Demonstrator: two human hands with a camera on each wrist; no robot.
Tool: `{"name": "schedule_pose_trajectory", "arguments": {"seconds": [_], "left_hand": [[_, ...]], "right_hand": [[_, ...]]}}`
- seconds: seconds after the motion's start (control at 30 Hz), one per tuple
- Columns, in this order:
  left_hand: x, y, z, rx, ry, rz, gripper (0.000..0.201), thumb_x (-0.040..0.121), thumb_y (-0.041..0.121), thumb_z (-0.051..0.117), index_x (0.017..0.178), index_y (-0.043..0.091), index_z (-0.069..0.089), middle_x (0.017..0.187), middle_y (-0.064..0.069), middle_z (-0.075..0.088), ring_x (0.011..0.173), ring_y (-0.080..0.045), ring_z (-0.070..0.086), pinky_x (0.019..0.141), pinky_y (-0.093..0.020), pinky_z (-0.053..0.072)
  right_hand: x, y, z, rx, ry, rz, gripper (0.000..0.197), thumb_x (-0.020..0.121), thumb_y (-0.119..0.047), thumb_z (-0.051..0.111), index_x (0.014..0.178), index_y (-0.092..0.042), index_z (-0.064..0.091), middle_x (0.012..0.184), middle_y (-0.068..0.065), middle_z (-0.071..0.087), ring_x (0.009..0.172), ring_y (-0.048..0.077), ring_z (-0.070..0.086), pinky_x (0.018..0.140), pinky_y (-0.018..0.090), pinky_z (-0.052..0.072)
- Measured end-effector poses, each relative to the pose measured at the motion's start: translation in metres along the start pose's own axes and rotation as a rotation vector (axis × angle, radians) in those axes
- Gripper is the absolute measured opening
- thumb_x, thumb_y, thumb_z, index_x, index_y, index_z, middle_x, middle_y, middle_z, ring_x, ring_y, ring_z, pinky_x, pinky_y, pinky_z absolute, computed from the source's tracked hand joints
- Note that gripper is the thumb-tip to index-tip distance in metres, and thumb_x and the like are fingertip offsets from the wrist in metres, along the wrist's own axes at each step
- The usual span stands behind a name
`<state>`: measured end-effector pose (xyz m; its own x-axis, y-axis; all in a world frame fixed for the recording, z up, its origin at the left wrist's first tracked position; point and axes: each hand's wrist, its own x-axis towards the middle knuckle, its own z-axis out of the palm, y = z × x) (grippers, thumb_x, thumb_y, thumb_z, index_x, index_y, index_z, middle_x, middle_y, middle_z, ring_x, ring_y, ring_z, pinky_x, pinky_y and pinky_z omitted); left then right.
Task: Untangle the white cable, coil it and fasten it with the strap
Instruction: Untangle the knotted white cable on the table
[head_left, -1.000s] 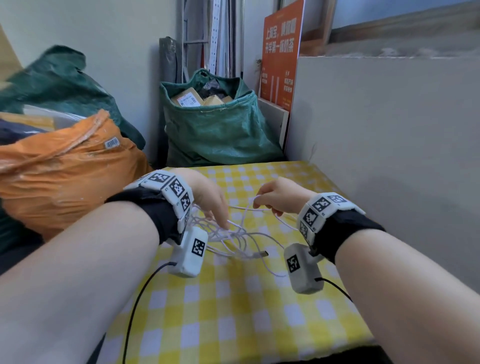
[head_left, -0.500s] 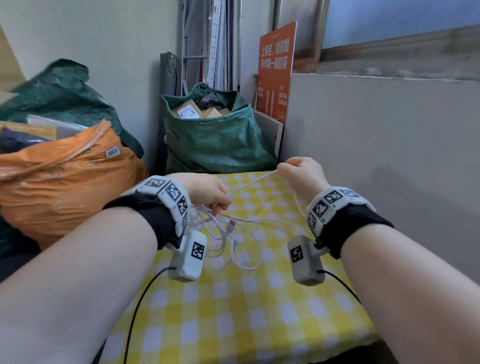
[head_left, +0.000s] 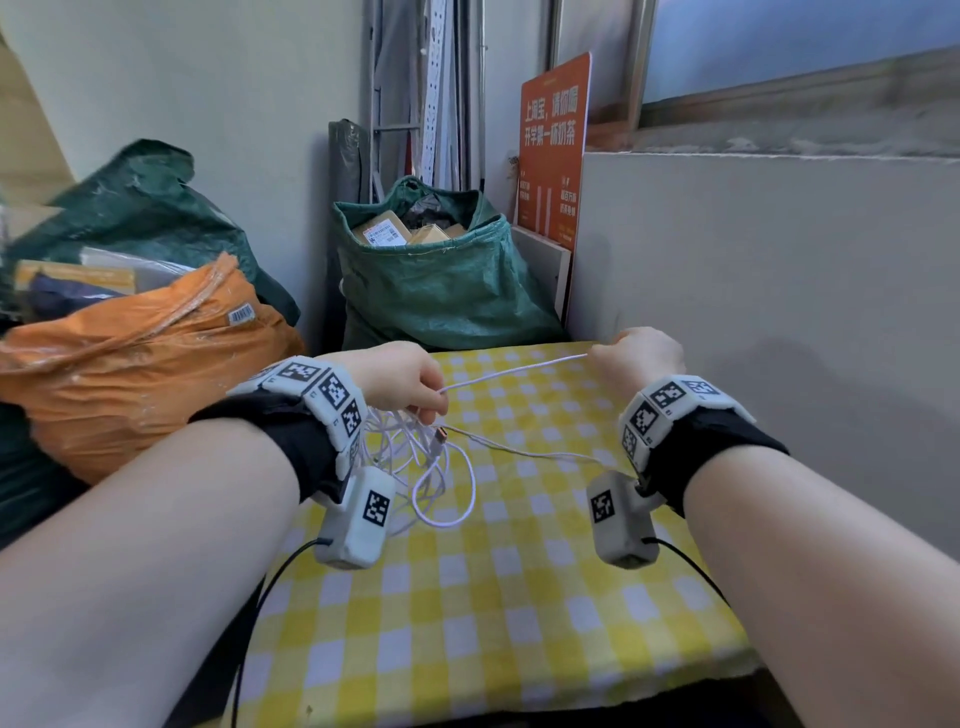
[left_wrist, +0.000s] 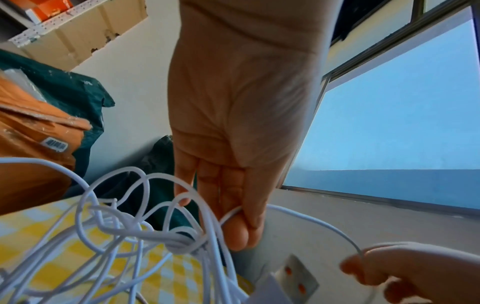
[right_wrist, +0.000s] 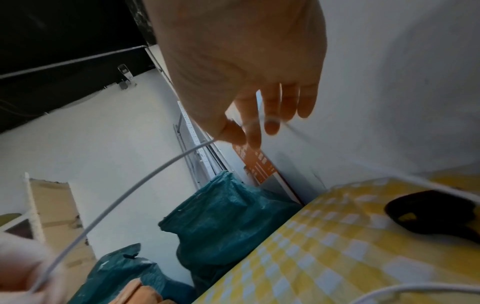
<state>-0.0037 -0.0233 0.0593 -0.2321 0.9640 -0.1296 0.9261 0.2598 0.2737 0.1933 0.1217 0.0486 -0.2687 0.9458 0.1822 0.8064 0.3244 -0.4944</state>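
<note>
A thin white cable (head_left: 511, 370) runs taut between my two hands above the yellow checked table (head_left: 498, 597). My left hand (head_left: 415, 387) pinches one end of that stretch, with the tangled loops (head_left: 431, 467) hanging under it and resting on the table. In the left wrist view the fingers (left_wrist: 235, 230) curl round the cable (left_wrist: 311, 220) above a knot of loops (left_wrist: 179, 242). My right hand (head_left: 631, 356) pinches the cable further right and back; the right wrist view shows thumb and forefinger (right_wrist: 241, 133) nipping the strand (right_wrist: 135, 185). A metal plug (head_left: 441, 435) dangles below the left hand. No strap shows.
A green sack (head_left: 441, 280) of parcels stands behind the table, an orange bag (head_left: 135, 364) at the left. A grey wall (head_left: 779, 312) runs close along the right, with an orange sign (head_left: 553, 150) leaning in the corner. A black object (right_wrist: 436, 214) lies on the table.
My right hand has pulled up and away to the right, drawing a length of cable out of the tangle until it is taut. The left hand lifted slightly, holding the bundle.
</note>
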Motion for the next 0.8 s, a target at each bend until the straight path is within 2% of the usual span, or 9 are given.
{"name": "schedule_pose_trajectory", "arguments": {"seconds": [0.07,0.13,0.2,0.3,0.37,0.47,0.57,0.67,0.8], "left_hand": [[0.001,0.003,0.003,-0.074,0.021,0.041,0.020,0.090,0.024,0.061,0.072,0.020,0.069,0.070,0.011,0.066,0.058,0.008,0.056,0.055,-0.006,0.041],[0.004,0.009,0.005,-0.151,0.054,0.067,0.017,0.091,0.026,0.059,0.077,0.024,0.069,0.074,0.012,0.066,0.062,0.007,0.061,0.060,-0.010,0.046],[0.006,0.017,0.006,-0.195,0.062,0.086,0.015,0.093,0.026,0.058,0.085,0.023,0.070,0.078,0.011,0.064,0.070,-0.002,0.065,0.069,-0.020,0.049],[0.005,0.024,0.007,-0.237,0.046,0.118,0.016,0.094,0.025,0.055,0.084,0.021,0.066,0.079,0.006,0.062,0.059,-0.002,0.065,0.060,-0.012,0.046],[0.003,0.023,0.008,-0.201,0.034,0.098,0.018,0.094,0.034,0.054,0.083,0.023,0.064,0.081,0.003,0.062,0.053,-0.003,0.061,0.057,-0.013,0.044],[0.003,0.016,0.010,-0.190,0.026,0.011,0.014,0.091,0.037,0.057,0.090,0.025,0.064,0.083,-0.003,0.063,0.060,-0.014,0.056,0.062,-0.025,0.046],[0.001,0.010,0.009,-0.177,0.029,-0.020,0.013,0.088,0.035,0.062,0.091,0.023,0.065,0.074,0.005,0.057,0.060,-0.011,0.048,0.055,-0.022,0.039],[0.000,0.007,0.009,-0.169,0.042,-0.013,0.016,0.087,0.032,0.064,0.096,0.020,0.068,0.072,0.009,0.055,0.069,-0.013,0.049,0.058,-0.023,0.037],[0.003,0.009,0.015,-0.035,-0.007,-0.022,0.052,0.077,0.032,0.075,0.124,0.026,0.053,0.106,0.008,0.052,0.097,-0.010,0.049,0.079,-0.026,0.039]], "right_hand": [[-0.004,-0.005,-0.002,-0.023,-0.076,-0.094,0.029,0.079,-0.018,0.052,0.103,-0.012,0.067,0.114,0.011,0.064,0.109,0.032,0.056,0.088,0.032,0.049],[-0.015,-0.017,-0.002,0.099,-0.145,-0.280,0.039,0.079,-0.013,0.058,0.117,-0.018,0.066,0.120,0.004,0.064,0.110,0.022,0.059,0.093,0.028,0.048],[-0.028,-0.034,0.001,0.168,-0.264,-0.455,0.041,0.078,-0.009,0.062,0.117,-0.020,0.066,0.115,-0.001,0.066,0.091,0.008,0.062,0.076,0.015,0.049],[-0.036,-0.048,0.010,0.201,-0.416,-0.559,0.027,0.078,-0.016,0.069,0.105,-0.019,0.070,0.087,-0.004,0.069,0.057,0.004,0.055,0.052,0.013,0.046],[-0.036,-0.048,0.014,0.214,-0.409,-0.567,0.014,0.078,-0.025,0.073,0.091,-0.020,0.072,0.065,-0.007,0.061,0.050,0.006,0.051,0.049,0.018,0.044],[-0.029,-0.041,0.018,0.242,-0.309,-0.525,0.015,0.080,-0.031,0.072,0.073,-0.019,0.069,0.057,-0.006,0.054,0.048,0.007,0.048,0.045,0.014,0.039],[-0.021,-0.031,0.018,0.257,-0.201,-0.430,0.017,0.084,-0.030,0.069,0.075,-0.015,0.070,0.056,-0.008,0.050,0.050,0.005,0.044,0.048,0.016,0.036],[-0.015,-0.025,0.017,0.262,-0.150,-0.374,0.020,0.086,-0.029,0.066,0.077,-0.012,0.069,0.055,-0.006,0.048,0.050,0.006,0.042,0.058,0.022,0.040],[-0.016,-0.027,0.020,0.284,-0.167,-0.358,0.021,0.088,-0.027,0.063,0.079,-0.008,0.068,0.055,-0.005,0.047,0.050,0.008,0.042,0.059,0.024,0.042]]}}
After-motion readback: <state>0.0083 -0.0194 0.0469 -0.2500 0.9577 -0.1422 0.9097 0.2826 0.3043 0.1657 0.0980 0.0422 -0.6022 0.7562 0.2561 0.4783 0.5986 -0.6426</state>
